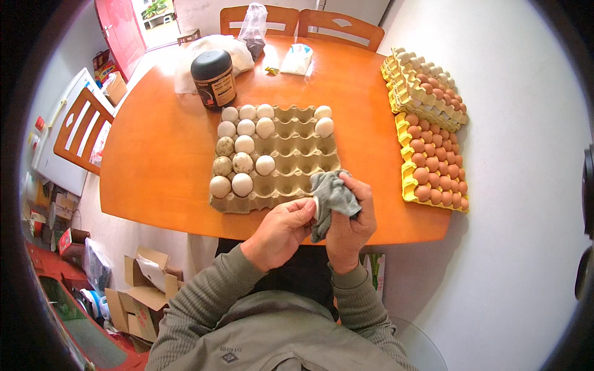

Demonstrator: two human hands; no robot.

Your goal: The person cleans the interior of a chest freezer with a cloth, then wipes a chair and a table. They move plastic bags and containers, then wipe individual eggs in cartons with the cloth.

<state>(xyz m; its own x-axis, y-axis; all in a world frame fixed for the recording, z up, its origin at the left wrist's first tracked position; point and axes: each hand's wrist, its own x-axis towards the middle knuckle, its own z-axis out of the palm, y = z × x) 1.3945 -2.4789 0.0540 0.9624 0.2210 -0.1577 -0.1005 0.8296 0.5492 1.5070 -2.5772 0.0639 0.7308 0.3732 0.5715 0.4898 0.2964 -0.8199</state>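
Note:
Above the table's near edge, my right hand [355, 218] grips a crumpled grey-green cloth [332, 195]. The cloth is wrapped around a white egg [317, 207], of which only a sliver shows. My left hand [285, 229] pinches that egg at its left side between thumb and fingers. Just beyond my hands lies a grey-brown pulp egg tray [287, 185]. White eggs [247, 127] fill much of its left side, and some, like the speckled egg [225, 146], carry dark dirt. Two white eggs [324, 127] sit in its far right corner.
Stacked egg trays [394, 88] and a yellow tray [408, 181] of brown eggs stand along the table's right side. A black lidded jar [213, 81], a white plastic bag [241, 55] and a white packet [297, 59] are farther back. Cardboard boxes [144, 297] lie on the floor at lower left.

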